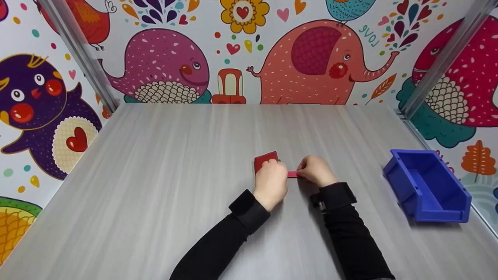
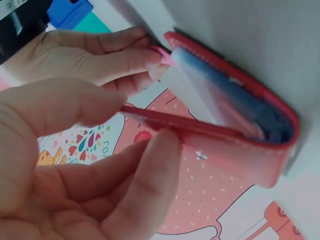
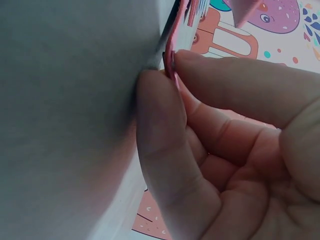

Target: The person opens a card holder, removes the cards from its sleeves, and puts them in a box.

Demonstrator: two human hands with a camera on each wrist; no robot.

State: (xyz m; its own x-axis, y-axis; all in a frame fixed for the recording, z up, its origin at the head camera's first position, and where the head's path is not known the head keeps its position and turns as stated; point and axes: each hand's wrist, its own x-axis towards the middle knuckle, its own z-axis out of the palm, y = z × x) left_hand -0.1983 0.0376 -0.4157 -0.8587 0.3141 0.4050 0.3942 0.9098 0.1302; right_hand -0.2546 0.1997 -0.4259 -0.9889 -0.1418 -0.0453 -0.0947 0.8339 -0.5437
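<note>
A small red card wallet (image 1: 266,158) lies on the table, partly covered by my left hand (image 1: 271,182). In the left wrist view its upper cover (image 2: 225,137) is lifted apart from the lower one, with clear plastic sleeves (image 2: 200,82) between them. The left thumb and fingers pinch the edge of that upper cover. From the wallet's right side a pink strap (image 1: 292,174) sticks out. My right hand (image 1: 317,170) pinches the strap's end between thumb and finger, low over the tabletop; a small snap-like piece shows there in the right wrist view.
A blue plastic bin (image 1: 428,190) stands on the table's right side, beyond the right hand. The pale wood-grain table (image 1: 155,175) meets walls printed with cartoon animals at the back and sides. Metal posts (image 1: 83,58) stand at the rear corners.
</note>
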